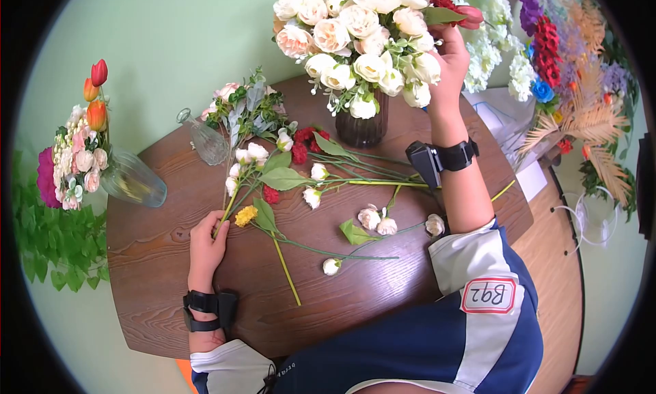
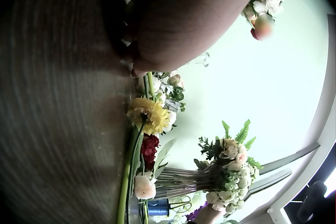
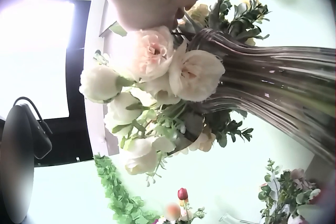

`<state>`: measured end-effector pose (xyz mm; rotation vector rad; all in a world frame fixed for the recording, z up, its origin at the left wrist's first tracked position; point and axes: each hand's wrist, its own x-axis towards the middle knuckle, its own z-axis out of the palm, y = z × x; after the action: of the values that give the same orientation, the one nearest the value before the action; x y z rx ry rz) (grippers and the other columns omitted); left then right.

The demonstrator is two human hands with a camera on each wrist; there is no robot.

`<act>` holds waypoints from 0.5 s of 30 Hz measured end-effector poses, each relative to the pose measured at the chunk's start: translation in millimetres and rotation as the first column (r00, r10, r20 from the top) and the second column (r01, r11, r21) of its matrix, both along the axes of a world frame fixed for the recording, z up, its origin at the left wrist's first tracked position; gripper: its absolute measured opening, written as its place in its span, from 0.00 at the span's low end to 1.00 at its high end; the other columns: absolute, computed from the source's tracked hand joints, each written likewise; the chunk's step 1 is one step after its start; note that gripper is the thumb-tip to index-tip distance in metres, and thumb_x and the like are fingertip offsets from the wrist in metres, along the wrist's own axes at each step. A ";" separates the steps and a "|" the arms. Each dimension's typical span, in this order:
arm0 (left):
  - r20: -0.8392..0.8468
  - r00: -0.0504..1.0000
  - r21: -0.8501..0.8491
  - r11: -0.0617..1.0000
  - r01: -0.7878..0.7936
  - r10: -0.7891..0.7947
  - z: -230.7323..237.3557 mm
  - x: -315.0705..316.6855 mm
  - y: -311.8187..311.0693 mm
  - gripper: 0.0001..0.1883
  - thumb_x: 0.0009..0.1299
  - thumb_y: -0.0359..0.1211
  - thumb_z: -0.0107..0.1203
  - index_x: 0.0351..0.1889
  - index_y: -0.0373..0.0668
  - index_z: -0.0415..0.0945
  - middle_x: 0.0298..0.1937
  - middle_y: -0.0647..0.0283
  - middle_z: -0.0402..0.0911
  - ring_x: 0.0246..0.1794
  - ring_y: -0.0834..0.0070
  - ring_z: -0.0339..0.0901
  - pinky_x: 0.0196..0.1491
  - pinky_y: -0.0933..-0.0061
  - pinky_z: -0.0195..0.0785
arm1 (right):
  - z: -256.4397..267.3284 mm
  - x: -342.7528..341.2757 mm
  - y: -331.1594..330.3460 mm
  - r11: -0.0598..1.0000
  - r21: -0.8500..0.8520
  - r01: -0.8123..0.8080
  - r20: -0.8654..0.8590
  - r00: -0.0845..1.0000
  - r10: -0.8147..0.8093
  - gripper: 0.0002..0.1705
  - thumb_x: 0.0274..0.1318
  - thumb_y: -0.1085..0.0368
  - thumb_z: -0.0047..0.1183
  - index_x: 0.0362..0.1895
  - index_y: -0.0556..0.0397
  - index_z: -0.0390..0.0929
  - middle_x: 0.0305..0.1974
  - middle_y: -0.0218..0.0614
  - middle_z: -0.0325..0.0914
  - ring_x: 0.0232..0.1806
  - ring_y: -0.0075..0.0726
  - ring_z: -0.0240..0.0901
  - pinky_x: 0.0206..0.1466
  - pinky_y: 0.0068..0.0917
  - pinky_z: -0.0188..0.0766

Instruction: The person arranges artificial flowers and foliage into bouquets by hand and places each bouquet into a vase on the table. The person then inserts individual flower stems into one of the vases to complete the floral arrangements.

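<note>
My left hand (image 1: 207, 249) is at the left of the table, thumb and fingers pinching the green stem of a white rose spray (image 1: 232, 182). A yellow carnation (image 1: 246, 216) lies beside that hand and also shows in the left wrist view (image 2: 149, 116). My right hand (image 1: 451, 66) is raised beside a dark ribbed vase (image 1: 362, 124) full of cream roses (image 1: 359, 22). Its curled fingers pinch a flower stem near the vase mouth, seen in the right wrist view (image 3: 191, 22). A red tulip (image 1: 470, 17) and a green leaf (image 1: 443, 16) overlap those fingertips; blooms hide part of the stem.
Loose white roses (image 1: 377, 220), red carnations (image 1: 301, 148) and long green stems (image 1: 383, 183) lie across the brown table (image 1: 157, 271). A small glass vase (image 1: 208, 141) leans at the back; a larger one (image 1: 140, 179) with tulips lies tilted left. More artificial flowers (image 1: 547, 66) stand at right.
</note>
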<state>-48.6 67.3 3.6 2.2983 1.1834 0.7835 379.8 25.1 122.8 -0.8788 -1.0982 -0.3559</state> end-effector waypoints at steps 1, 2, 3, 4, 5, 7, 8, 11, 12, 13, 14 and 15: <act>-0.013 1.000 0.000 1.000 -0.005 0.005 0.2 0.0 0.2 0.06 0.61 0.26 0.53 0.36 0.38 0.73 0.19 0.59 0.69 0.19 0.72 0.65 0.25 0.74 0.60 | 1.6 -1.9 -1.0 1.000 0.000 0.001 -0.001 1.000 -0.001 0.07 0.47 0.72 0.53 0.34 0.57 0.74 0.32 0.28 0.70 0.28 0.19 0.64 0.28 0.17 0.61; -0.013 1.000 0.000 1.000 -0.004 0.004 0.0 -0.1 0.4 0.06 0.61 0.26 0.53 0.36 0.38 0.73 0.19 0.59 0.69 0.19 0.72 0.65 0.25 0.74 0.60 | 3.0 -3.5 -1.9 1.000 0.009 -0.001 -0.014 1.000 0.001 0.07 0.48 0.73 0.52 0.35 0.57 0.75 0.32 0.27 0.71 0.28 0.18 0.64 0.28 0.17 0.61; -0.014 1.000 0.007 1.000 -0.004 0.004 -0.5 -0.2 0.5 0.06 0.61 0.26 0.53 0.36 0.38 0.73 0.20 0.59 0.69 0.19 0.72 0.66 0.25 0.74 0.60 | 3.5 -4.1 -2.4 1.000 0.017 -0.002 -0.027 1.000 0.003 0.07 0.49 0.73 0.51 0.35 0.57 0.75 0.33 0.27 0.72 0.27 0.17 0.65 0.28 0.16 0.61; -0.015 1.000 0.013 1.000 -0.004 0.004 -0.8 -0.3 0.6 0.06 0.61 0.26 0.53 0.36 0.38 0.73 0.20 0.59 0.69 0.19 0.72 0.66 0.25 0.74 0.60 | 2.6 -2.9 -2.3 1.000 0.017 -0.002 -0.027 1.000 0.002 0.07 0.49 0.73 0.51 0.35 0.57 0.75 0.33 0.27 0.72 0.27 0.17 0.65 0.28 0.16 0.61; -0.015 1.000 0.013 1.000 -0.004 0.004 -0.7 -0.2 0.5 0.06 0.61 0.26 0.53 0.36 0.38 0.73 0.20 0.59 0.69 0.19 0.72 0.66 0.25 0.74 0.60 | 0.7 -0.7 -1.9 0.999 0.006 0.033 -0.002 0.999 -0.033 0.07 0.50 0.74 0.50 0.36 0.57 0.75 0.33 0.27 0.73 0.27 0.17 0.65 0.28 0.16 0.61; -0.011 1.000 0.009 1.000 -0.007 0.007 -0.8 0.0 0.3 0.06 0.61 0.26 0.53 0.36 0.38 0.73 0.20 0.59 0.69 0.19 0.71 0.66 0.25 0.73 0.60 | -1.4 0.3 -0.5 0.998 -0.005 0.068 0.024 0.997 -0.068 0.08 0.50 0.75 0.50 0.37 0.57 0.75 0.33 0.27 0.74 0.27 0.17 0.65 0.28 0.16 0.61; -0.012 1.000 0.009 1.000 -0.006 0.006 -1.0 -0.1 0.5 0.06 0.61 0.26 0.53 0.36 0.38 0.73 0.20 0.59 0.69 0.19 0.71 0.66 0.25 0.73 0.60 | -2.5 -0.4 0.6 0.998 0.011 0.062 0.014 0.998 -0.062 0.09 0.49 0.75 0.50 0.37 0.57 0.75 0.32 0.27 0.74 0.26 0.17 0.65 0.28 0.16 0.61; -0.012 1.000 0.003 1.000 -0.008 0.008 -0.9 -0.2 0.5 0.06 0.61 0.26 0.53 0.36 0.38 0.73 0.19 0.59 0.69 0.19 0.72 0.65 0.25 0.74 0.60 | -4.5 1.2 2.3 0.997 0.035 0.074 0.015 0.997 -0.075 0.09 0.48 0.76 0.50 0.37 0.58 0.75 0.32 0.28 0.74 0.25 0.17 0.64 0.28 0.17 0.62; -0.005 1.000 -0.001 1.000 -0.007 0.007 0.0 0.3 -0.2 0.06 0.61 0.26 0.53 0.36 0.38 0.73 0.19 0.59 0.68 0.19 0.72 0.65 0.25 0.74 0.60 | -4.6 1.8 2.6 0.995 0.045 0.091 0.029 0.995 -0.092 0.09 0.48 0.76 0.50 0.37 0.58 0.75 0.32 0.28 0.74 0.25 0.18 0.63 0.28 0.17 0.62; 0.001 1.000 -0.006 1.000 -0.005 0.005 0.6 0.5 -0.5 0.06 0.61 0.26 0.53 0.36 0.37 0.73 0.19 0.60 0.68 0.19 0.73 0.64 0.25 0.75 0.59 | -4.5 2.1 2.5 0.995 0.046 0.091 0.028 0.995 -0.092 0.09 0.48 0.76 0.50 0.37 0.58 0.75 0.32 0.28 0.74 0.25 0.18 0.63 0.28 0.17 0.62; 0.001 1.000 -0.005 1.000 -0.004 0.004 0.5 0.6 -0.4 0.06 0.61 0.26 0.53 0.36 0.37 0.73 0.19 0.60 0.68 0.19 0.73 0.64 0.25 0.75 0.59 | -4.4 2.5 2.2 0.994 0.043 0.105 0.037 0.994 -0.107 0.09 0.47 0.76 0.51 0.37 0.58 0.75 0.32 0.28 0.74 0.25 0.18 0.63 0.28 0.17 0.62; 0.005 1.000 -0.007 1.000 -0.010 0.010 0.0 0.7 -0.3 0.06 0.61 0.26 0.53 0.36 0.37 0.73 0.19 0.60 0.67 0.19 0.73 0.64 0.25 0.75 0.59 | -4.2 3.0 1.8 0.992 0.041 0.119 0.045 0.992 -0.121 0.09 0.47 0.76 0.51 0.36 0.58 0.75 0.32 0.28 0.74 0.24 0.18 0.63 0.28 0.17 0.62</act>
<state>-48.0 67.0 3.5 2.2850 1.1943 0.7871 382.9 27.0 118.6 -0.9091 -1.0809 -0.4982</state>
